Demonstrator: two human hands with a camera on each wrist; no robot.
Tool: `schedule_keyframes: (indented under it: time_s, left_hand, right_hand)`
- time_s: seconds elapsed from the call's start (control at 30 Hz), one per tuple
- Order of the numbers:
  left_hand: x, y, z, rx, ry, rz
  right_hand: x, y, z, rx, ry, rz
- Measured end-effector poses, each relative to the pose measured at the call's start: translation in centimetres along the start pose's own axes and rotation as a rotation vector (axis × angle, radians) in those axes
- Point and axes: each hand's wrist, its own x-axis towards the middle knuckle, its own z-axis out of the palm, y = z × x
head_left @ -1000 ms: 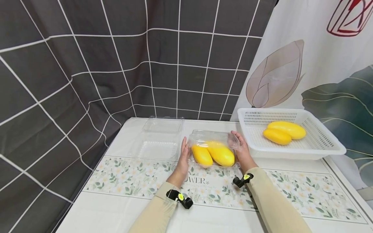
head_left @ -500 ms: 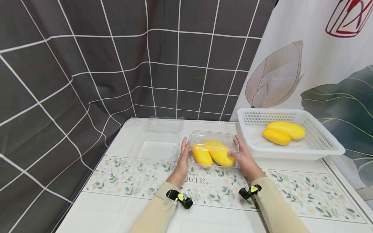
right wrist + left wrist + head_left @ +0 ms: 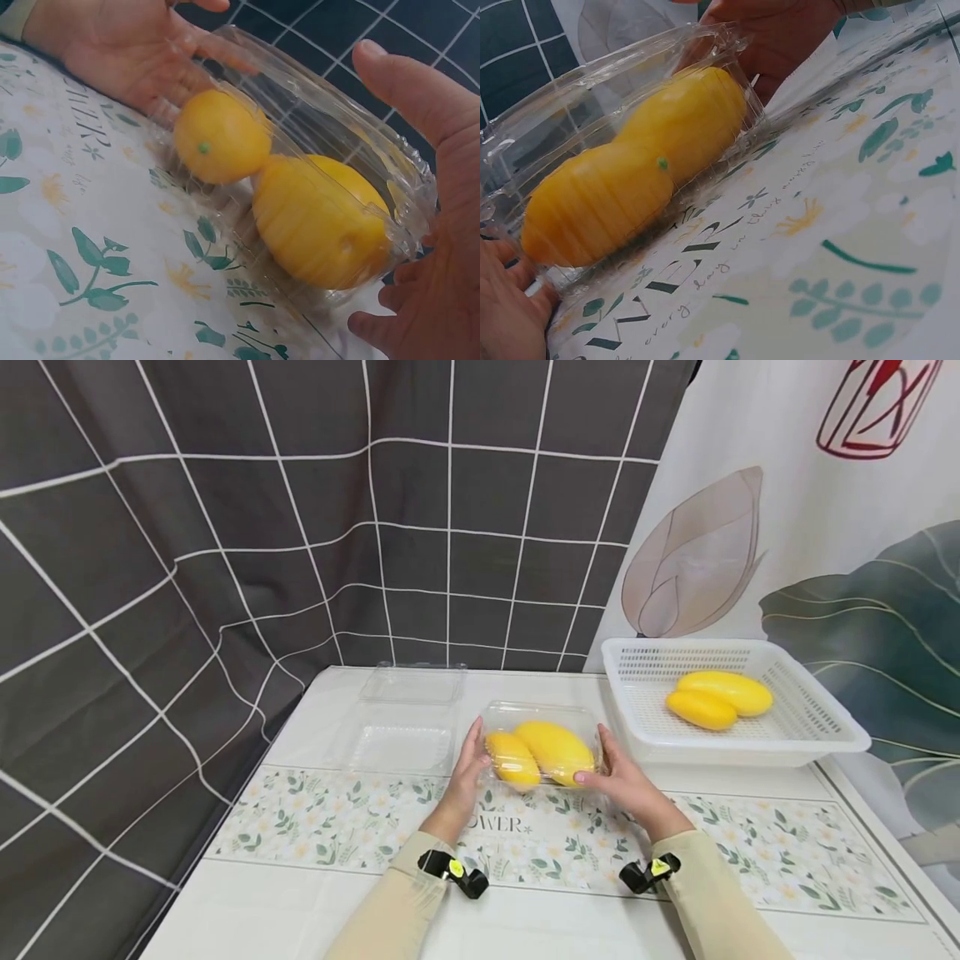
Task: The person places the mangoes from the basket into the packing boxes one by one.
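Between both hands, a clear plastic clamshell container holds two yellow mangoes, a smaller mango at left and a larger mango at right. Its lid lies over the fruit. My left hand rests along the container's left side, fingers straight, thumb near the lid's front edge. On the opposite side, the fingers of my right hand extend along the wall. In the right wrist view the right thumb stands raised apart from the lid, while the other fingers lie beside the container's end.
A white perforated basket stands at the right with a long mango and a shorter mango inside. Left of the hands lies another clear container, its lid folded back. A floral runner crosses the white table.
The lid, tilted up a second ago, has come down over the mangoes. My right hand has moved from the lid's right edge down to the container's side; the left thumb has come inward.
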Motion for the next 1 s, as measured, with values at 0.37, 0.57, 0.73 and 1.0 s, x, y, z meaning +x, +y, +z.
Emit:
schedule_keyframes:
  time_s: [0.37, 0.57, 0.73, 1.0]
  left_hand:
    - [0.2, -0.2, -0.2, 0.182, 0.037, -0.126]
    - [0.6, -1.8, -0.6, 0.419, 0.065, -0.119]
    - [0.8, -1.1, -0.8, 0.659, 0.052, -0.102]
    - [0.5, 0.5, -0.3, 0.833, -0.016, -0.174]
  right_hand:
    - [0.1, -0.3, 0.3, -0.124, 0.041, 0.073]
    - [0.3, -0.3, 0.5, -0.207, 0.036, 0.111]
    - [0.2, -0.5, 0.5, -0.283, 0.04, 0.105]
    - [0.1, -0.8, 0.1, -0.345, -0.01, 0.12]
